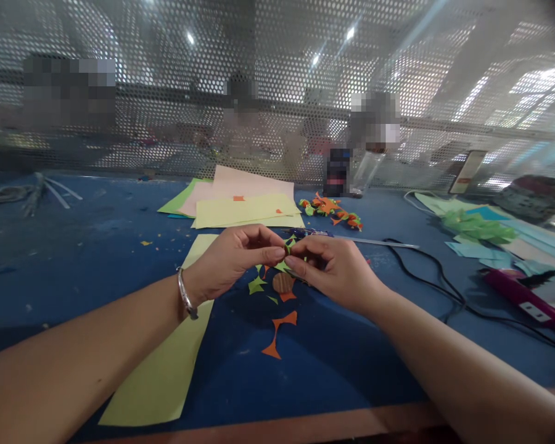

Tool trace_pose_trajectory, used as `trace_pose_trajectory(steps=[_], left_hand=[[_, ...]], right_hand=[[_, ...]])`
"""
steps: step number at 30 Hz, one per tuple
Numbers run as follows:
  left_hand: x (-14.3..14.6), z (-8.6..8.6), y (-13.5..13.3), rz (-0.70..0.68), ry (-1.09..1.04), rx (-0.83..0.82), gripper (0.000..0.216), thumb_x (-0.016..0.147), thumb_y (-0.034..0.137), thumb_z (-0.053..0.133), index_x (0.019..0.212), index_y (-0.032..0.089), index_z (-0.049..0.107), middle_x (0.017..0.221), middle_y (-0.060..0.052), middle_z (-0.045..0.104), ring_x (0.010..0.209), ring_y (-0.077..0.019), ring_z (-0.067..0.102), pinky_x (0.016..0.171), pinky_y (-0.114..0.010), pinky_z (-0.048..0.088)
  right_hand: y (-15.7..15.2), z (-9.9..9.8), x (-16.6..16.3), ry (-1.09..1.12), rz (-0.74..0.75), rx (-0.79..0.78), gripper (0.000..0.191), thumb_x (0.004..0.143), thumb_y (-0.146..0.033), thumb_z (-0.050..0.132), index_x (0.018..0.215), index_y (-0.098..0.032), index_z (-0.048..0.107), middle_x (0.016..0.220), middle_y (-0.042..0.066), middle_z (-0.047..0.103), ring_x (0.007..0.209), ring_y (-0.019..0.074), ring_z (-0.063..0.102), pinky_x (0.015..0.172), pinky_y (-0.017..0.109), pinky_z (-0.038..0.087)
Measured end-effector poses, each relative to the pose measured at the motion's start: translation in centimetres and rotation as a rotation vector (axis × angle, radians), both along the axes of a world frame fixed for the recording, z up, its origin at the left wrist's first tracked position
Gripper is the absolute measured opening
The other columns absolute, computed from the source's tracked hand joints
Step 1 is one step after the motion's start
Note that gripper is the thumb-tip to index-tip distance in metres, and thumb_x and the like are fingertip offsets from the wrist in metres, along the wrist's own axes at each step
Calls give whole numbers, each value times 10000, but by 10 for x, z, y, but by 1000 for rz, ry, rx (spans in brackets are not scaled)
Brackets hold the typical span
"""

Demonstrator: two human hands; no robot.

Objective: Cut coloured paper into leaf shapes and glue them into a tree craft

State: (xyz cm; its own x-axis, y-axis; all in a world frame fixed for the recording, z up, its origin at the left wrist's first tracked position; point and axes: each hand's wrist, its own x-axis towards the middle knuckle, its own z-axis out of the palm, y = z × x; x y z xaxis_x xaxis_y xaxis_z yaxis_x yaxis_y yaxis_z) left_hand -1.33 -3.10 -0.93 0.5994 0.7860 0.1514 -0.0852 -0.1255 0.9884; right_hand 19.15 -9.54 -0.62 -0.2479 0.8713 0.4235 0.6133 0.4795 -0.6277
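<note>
Between the fingertips of my left hand and my right hand is a small piece of green paper, pinched from both sides. Its exact shape is mostly covered by my fingers. Just below my hands lie green paper scraps, a round wooden disc and an orange paper offcut with curved edges. A long yellow paper strip runs under my left wrist. Beyond my right hand lies a glue gun, partly hidden, beside a pale thin stick.
Stacked yellow sheets and pink paper lie at the back. Curled orange and green paper pieces sit right of them. A black cable leads to a purple power strip at right. A perforated metal screen closes the table's far side.
</note>
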Motion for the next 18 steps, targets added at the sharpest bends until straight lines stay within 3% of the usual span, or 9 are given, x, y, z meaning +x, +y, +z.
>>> trace_pose_trajectory(steps=[18], left_hand=[[1,5,-2,34,35,-39,250,783,371,822,902,171,730,861,-39,717,798,-147,658,743,-275,529]], right_hand=[[0,1,-1,-40,-7,48,190,936,-314,622,880,-166,728,733,3,632,584,91,501,527,223,373]])
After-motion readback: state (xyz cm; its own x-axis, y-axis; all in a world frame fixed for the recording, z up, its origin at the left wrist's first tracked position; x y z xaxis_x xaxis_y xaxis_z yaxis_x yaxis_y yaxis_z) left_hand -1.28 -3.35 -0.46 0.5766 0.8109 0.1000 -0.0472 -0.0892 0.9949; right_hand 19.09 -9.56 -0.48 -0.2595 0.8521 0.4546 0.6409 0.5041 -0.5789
